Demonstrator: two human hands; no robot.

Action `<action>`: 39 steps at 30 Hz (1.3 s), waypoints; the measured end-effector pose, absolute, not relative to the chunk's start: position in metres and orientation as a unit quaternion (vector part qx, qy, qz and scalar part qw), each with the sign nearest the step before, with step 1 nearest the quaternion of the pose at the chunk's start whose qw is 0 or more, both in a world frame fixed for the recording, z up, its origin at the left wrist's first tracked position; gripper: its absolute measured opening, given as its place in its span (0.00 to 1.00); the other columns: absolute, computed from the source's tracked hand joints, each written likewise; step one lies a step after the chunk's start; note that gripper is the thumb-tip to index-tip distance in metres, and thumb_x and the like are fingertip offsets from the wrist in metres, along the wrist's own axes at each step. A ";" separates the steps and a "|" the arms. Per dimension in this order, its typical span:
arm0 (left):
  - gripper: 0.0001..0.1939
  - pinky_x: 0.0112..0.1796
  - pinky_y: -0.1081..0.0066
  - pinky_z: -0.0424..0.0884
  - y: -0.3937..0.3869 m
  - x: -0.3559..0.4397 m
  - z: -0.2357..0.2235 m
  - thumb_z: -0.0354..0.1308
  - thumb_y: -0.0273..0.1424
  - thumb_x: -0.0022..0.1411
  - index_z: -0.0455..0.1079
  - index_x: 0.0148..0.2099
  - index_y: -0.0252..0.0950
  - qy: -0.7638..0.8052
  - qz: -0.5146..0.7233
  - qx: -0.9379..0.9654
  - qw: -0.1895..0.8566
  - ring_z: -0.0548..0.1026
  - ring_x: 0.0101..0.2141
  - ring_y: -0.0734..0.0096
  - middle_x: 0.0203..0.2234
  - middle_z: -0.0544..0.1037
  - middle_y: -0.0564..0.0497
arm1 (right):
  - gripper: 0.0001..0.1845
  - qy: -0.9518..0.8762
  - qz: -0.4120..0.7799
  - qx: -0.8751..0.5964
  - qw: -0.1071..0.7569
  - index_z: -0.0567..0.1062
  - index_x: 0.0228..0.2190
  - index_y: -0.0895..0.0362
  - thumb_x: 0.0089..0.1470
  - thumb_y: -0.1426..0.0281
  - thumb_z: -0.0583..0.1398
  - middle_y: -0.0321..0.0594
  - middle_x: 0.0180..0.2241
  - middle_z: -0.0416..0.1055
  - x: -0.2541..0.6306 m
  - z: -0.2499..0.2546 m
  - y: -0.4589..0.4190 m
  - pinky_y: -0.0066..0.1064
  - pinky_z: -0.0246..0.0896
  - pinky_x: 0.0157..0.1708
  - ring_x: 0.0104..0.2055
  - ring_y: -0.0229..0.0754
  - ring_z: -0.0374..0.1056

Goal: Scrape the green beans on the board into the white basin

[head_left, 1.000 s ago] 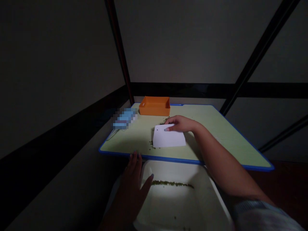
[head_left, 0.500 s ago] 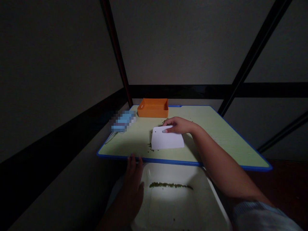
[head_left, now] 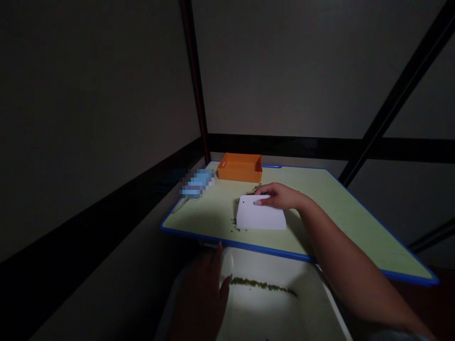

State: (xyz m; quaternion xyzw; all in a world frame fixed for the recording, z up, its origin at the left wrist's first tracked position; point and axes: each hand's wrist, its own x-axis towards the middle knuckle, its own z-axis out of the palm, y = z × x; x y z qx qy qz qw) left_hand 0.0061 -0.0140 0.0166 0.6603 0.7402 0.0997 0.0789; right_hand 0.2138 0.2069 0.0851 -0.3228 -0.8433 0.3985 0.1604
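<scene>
My right hand [head_left: 275,195] holds a white flat scraper [head_left: 261,215], thumb on its face and fingers behind its top edge. A small hole sits near its upper left corner, and its long lower edge is close to or on the table [head_left: 341,208]. Small dark green grains [head_left: 234,221] lie along its left side and behind it. Below the table's front edge, my left hand [head_left: 202,289] is at the left rim of a white tub [head_left: 270,317], thumb on the inner side; its fingers are dim. A line of green grains [head_left: 263,285] lies in the tub.
An orange open box [head_left: 240,173] stands at the back left of the table. Left of it lies a blurred-out blue object [head_left: 197,183] with a pale cable [head_left: 180,204]. Walls with dark bands close in behind and at the left.
The whole view has shifted, so the table appears further right and lower. My right hand keeps hold of the scraper at nearly the same spot. My left hand stays by the tub's rim.
</scene>
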 end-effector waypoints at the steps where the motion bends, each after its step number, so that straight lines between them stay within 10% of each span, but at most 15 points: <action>1: 0.27 0.48 0.55 0.69 -0.015 0.009 0.020 0.43 0.36 0.60 0.56 0.62 0.42 0.748 0.071 0.653 0.101 0.71 0.51 0.56 0.52 0.72 0.41 | 0.18 -0.842 0.400 -0.325 0.158 0.75 0.34 0.59 0.44 0.59 0.63 0.38 0.31 0.72 0.214 0.085 0.206 0.27 0.59 0.29 0.30 0.37 0.65; 16: 0.27 0.39 0.61 0.70 -0.010 0.000 0.031 0.39 0.30 0.62 0.50 0.64 0.46 0.762 0.019 0.633 0.136 0.77 0.41 0.60 0.41 0.78 0.42 | 0.16 -0.851 0.385 -0.320 0.156 0.74 0.34 0.60 0.47 0.60 0.61 0.38 0.30 0.71 0.214 0.083 0.207 0.26 0.57 0.28 0.29 0.36 0.64; 25: 0.32 0.46 0.56 0.70 -0.011 -0.020 0.003 0.47 0.41 0.60 0.49 0.64 0.39 0.715 0.232 0.658 -0.029 0.73 0.43 0.62 0.42 0.74 0.43 | 0.16 -0.851 0.389 -0.313 0.165 0.75 0.34 0.60 0.47 0.61 0.61 0.38 0.29 0.70 0.213 0.081 0.209 0.27 0.57 0.27 0.28 0.36 0.63; 33: 0.32 0.54 0.43 0.60 -0.003 -0.013 -0.004 0.47 0.45 0.59 0.52 0.64 0.42 0.701 0.203 0.671 -0.133 0.53 0.63 0.46 0.63 0.54 0.37 | 0.16 -0.851 0.388 -0.313 0.164 0.75 0.34 0.59 0.47 0.61 0.62 0.38 0.30 0.71 0.214 0.080 0.211 0.27 0.57 0.29 0.30 0.36 0.63; 39: 0.31 0.58 0.48 0.57 0.007 -0.023 -0.012 0.42 0.42 0.61 0.46 0.65 0.40 0.696 0.159 0.700 -0.011 0.49 0.64 0.56 0.65 0.53 0.41 | 0.14 -0.860 0.376 -0.305 0.164 0.74 0.33 0.60 0.47 0.62 0.61 0.38 0.29 0.70 0.214 0.080 0.212 0.26 0.56 0.29 0.30 0.35 0.62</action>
